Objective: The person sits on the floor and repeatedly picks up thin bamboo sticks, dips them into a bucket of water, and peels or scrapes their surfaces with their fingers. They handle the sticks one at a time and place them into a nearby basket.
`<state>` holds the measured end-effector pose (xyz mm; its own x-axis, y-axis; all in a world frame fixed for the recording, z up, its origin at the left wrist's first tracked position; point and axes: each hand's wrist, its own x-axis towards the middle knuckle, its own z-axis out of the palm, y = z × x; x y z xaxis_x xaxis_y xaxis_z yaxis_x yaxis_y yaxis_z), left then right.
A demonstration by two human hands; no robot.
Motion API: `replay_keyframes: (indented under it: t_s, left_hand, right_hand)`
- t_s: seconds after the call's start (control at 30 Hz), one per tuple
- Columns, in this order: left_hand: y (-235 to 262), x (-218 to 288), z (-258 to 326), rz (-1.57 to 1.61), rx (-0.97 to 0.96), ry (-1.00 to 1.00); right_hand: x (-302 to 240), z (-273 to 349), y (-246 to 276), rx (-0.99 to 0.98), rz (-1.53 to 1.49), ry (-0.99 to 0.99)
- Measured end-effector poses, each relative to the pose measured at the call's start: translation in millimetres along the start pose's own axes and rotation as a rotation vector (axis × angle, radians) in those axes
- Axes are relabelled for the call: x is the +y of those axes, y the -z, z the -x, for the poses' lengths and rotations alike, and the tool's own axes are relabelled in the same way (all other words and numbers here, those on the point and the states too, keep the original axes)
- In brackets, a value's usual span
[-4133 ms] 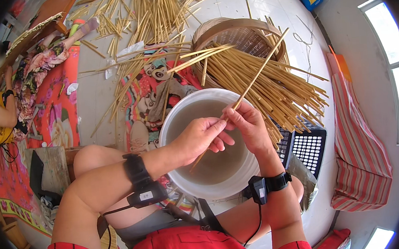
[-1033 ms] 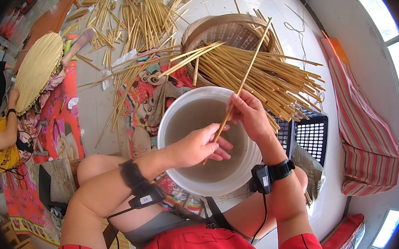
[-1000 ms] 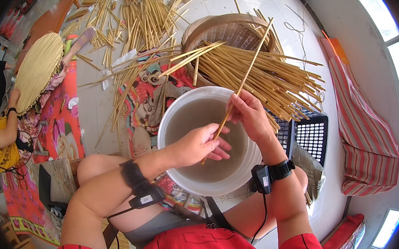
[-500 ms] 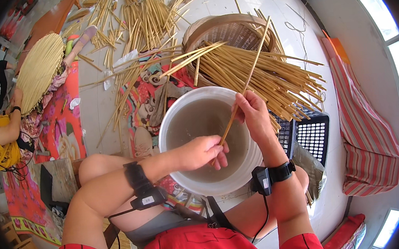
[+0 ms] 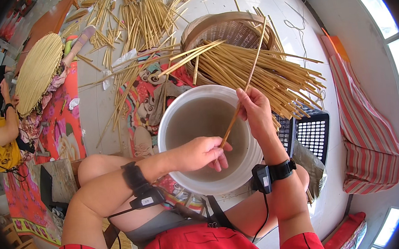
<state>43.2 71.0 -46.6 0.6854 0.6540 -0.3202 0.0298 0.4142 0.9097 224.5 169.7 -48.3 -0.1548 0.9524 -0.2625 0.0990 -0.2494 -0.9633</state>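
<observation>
A long thin straw-coloured stalk (image 5: 254,67) slants across a white bucket (image 5: 163,127) of murky water. Its lower end lies between the thumb and fingers of my left hand (image 5: 209,152), over the water. Higher up, near the bucket's right rim, my right hand (image 5: 253,108) pinches the same stalk between thumb and forefinger. The stalk's upper end reaches past a wicker basket (image 5: 187,38). Just beyond my right hand, a thick bundle of similar stalks (image 5: 266,73) leans out of the basket.
A black plastic crate (image 5: 313,133) stands right of the bucket. Loose stalks (image 5: 145,22) cover the floor ahead. A patterned cloth (image 5: 145,101) lies left of the bucket. At far left, another person (image 5: 3,137) holds a round woven straw mat (image 5: 38,74). A striped cloth (image 5: 364,134) hangs at right.
Both hands stay on the stalk, with only a slight shift. My right hand is a little higher. The other person's hand has risen beside the round mat.
</observation>
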Motion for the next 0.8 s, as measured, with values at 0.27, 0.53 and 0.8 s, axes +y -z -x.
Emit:
replay_keyframes:
  t_s: [0.27,0.53,0.8]
  left_hand:
    - [9.2,-10.6,-11.8,-0.103,0.309,0.108]
    - [17.7,-27.4,-21.4,-0.573,0.486,-0.117]
    - [27.0,-63.8,-15.7,-1.033,0.433,0.17]
  right_hand:
    - [-3.5,3.2,-0.9,-0.042,-0.043,0.027]
    - [-5.2,5.5,2.7,-0.189,0.116,0.016]
    - [-1.8,-5.3,22.8,0.046,0.033,0.095]
